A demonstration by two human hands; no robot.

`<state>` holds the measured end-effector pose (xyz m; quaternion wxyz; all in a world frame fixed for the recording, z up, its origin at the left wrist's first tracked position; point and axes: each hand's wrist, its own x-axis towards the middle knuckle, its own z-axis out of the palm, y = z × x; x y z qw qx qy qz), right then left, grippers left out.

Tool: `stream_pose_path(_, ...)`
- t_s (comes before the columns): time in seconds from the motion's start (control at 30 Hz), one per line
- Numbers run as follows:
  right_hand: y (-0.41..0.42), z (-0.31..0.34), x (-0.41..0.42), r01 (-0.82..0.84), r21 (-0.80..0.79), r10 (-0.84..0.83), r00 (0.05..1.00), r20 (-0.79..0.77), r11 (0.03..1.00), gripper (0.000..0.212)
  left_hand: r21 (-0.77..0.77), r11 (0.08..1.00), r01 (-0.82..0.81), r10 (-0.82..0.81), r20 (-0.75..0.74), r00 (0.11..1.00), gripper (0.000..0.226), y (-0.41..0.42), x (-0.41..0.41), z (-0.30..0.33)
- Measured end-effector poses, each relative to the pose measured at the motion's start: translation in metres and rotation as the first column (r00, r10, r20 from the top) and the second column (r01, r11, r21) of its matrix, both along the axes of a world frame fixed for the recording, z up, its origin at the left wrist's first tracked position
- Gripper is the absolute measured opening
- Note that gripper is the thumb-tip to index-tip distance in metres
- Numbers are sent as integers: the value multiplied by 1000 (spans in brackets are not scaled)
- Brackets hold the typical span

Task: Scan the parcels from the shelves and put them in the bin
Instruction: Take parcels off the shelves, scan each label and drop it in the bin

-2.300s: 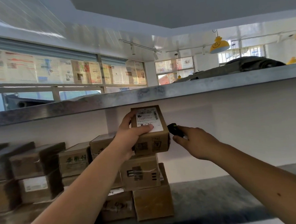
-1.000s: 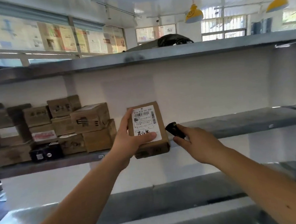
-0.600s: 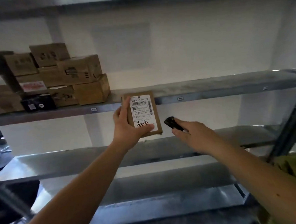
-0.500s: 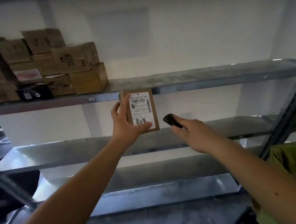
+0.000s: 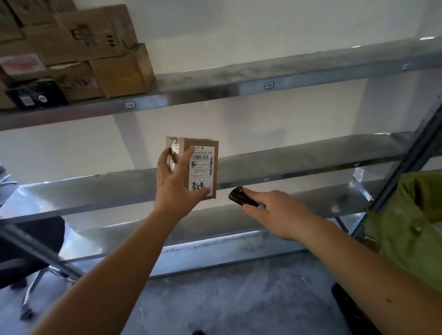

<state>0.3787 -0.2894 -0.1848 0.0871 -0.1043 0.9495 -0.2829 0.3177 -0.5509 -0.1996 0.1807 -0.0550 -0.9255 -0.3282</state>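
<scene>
My left hand grips a small brown cardboard parcel upright in front of the metal shelves, its white barcode label turned toward me. My right hand holds a small black scanner just right of and below the parcel, a short gap away from it. A green fabric bin stands at the right edge, partly out of frame. More brown parcels are stacked on the upper shelf at the top left.
Grey metal shelves run across the view with a slanted upright post on the right. A black swivel chair on casters stands at the left. Grey floor lies below, with my shoe tip at the bottom.
The view has tilted down from the upper shelves toward the floor. Both hands came down with the parcel and scanner; the parcel's side now shows and the green bin has come into sight.
</scene>
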Motion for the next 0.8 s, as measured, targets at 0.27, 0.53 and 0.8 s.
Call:
stream_pose_path(0.27, -6, -6, 18, -121, 128, 114, 992, 60, 984, 56, -69, 997, -28, 30, 35, 999, 118, -16, 8, -9)
stream_pose_path(0.53, -1, -6, 25, -162, 192, 149, 986, 81, 968, 60, -60, 998, -10, 10, 9, 1000, 119, -20, 7, -14)
stream_pose_path(0.8, 16, -11, 25, -124, 104, 115, 989, 89, 987, 53, -33, 999, 5, -3, 58, 998, 118, -8, 4, -14)
